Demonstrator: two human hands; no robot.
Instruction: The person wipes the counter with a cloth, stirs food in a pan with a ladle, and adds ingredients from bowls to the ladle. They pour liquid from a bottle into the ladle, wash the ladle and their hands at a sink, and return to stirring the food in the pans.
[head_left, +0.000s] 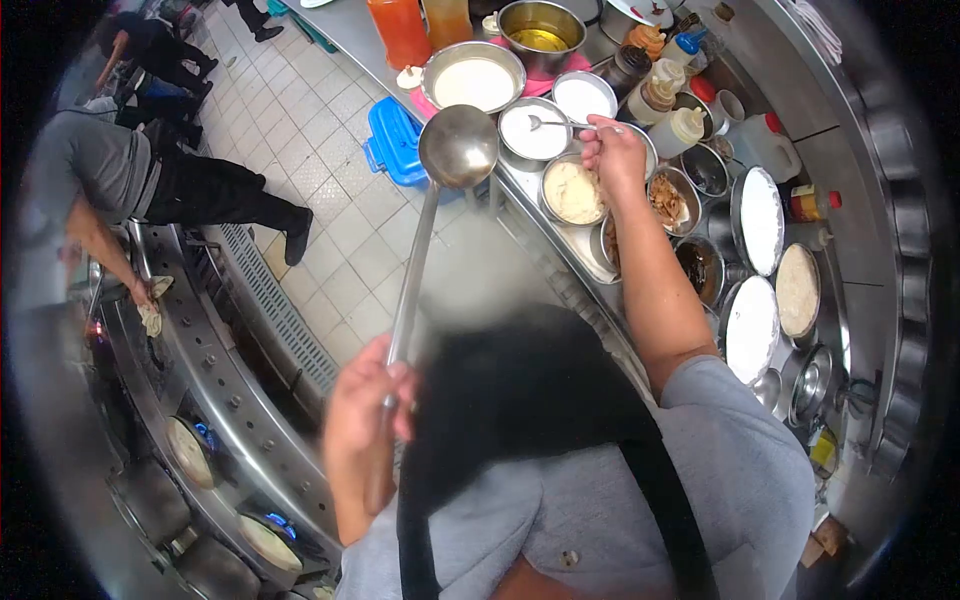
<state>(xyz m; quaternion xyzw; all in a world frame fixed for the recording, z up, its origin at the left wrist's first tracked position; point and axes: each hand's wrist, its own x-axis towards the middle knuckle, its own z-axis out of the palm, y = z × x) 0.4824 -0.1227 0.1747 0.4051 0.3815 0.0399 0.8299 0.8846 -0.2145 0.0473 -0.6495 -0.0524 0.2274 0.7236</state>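
My left hand point(370, 400) is wrapped round the long handle of a metal ladle point(458, 147), whose bowl is up near the counter's edge. In my right hand point(615, 155) is a small metal spoon point(560, 124), its tip over a bowl of white powder point(533, 130). Just below that bowl stands one with a pale yellow mass point(574, 191). A bowl of creamy white liquid point(473, 84) rests on a pink cloth, left of the powder.
Bottles point(678, 130) and large pans of white contents point(762, 220) crowd the counter. A blue lidded bin point(396, 142) stands on the tiled floor. At the left, a co-worker point(110, 170) holds a cloth point(152, 305) by a stove with lit burners and pans point(268, 543).
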